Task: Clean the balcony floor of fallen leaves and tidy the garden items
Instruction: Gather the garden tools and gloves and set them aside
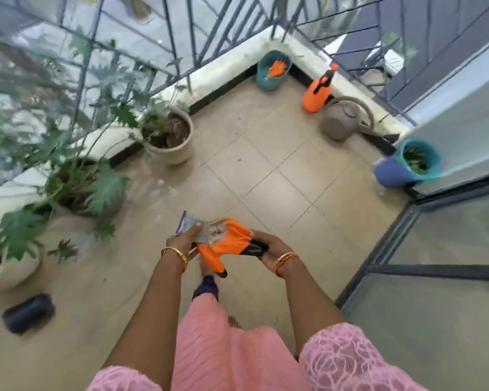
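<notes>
Nearest, the left hand point(184, 239) pinches the grey knit cuff of an orange glove point(226, 244), thumb over the fabric; the right hand point(268, 245) curls round the glove's black-tipped fingers, so each grip is closed on it above the tiled floor point(266, 170). A dark cylinder point(28, 313) lies on the floor at left. Three plant pots point(168, 136) with soil and leafy stems line the left wall. At right, a blue pot point(407, 167) holds green leaves. Farther off stand a grey watering can point(340, 119) and an orange sprayer point(318, 90). In the corner a teal bucket point(271, 71) holds another orange glove.
</notes>
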The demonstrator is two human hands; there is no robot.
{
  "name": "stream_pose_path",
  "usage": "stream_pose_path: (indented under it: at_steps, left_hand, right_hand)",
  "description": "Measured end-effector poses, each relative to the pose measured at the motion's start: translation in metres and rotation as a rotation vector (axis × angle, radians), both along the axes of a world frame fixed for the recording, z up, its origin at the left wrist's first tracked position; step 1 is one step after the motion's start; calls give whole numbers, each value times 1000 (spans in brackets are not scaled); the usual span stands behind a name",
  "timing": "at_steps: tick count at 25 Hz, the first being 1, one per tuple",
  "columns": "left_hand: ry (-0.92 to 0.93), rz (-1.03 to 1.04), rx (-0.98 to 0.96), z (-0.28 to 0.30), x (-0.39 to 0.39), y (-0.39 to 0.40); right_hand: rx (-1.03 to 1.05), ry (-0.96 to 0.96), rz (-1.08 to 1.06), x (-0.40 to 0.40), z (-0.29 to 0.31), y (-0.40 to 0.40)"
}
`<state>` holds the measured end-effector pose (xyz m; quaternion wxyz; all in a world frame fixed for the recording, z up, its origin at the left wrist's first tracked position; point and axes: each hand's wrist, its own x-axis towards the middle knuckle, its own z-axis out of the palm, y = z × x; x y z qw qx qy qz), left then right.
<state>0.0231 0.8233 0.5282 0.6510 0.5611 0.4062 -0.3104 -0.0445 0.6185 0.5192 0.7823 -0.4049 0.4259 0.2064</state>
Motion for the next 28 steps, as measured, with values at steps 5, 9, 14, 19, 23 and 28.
stream_pose_path:
  at_steps: [5,9,14,19,23,28]
  left_hand:
    - [21,-191,-85,31,131,-78]
    - [3,-377,-40,52,221,-131]
    - [-53,-495,31,57,320,-214]
    - [-83,-503,140,53,417,-305]
    - [-115,-594,215,55,482,-368]
    - [-151,-620,317,33,564,-439]
  right_hand:
    - [-121,-61,5,101,40,-79]
    - [-272,13,-151,179,61,-130]
    - [-390,30,-316,269,64,-188]
    - [-445,60,-263,364,49,-276]
    - [-472,106,-192,447,51,-361]
    - [-632,57,-58,569,50,-440]
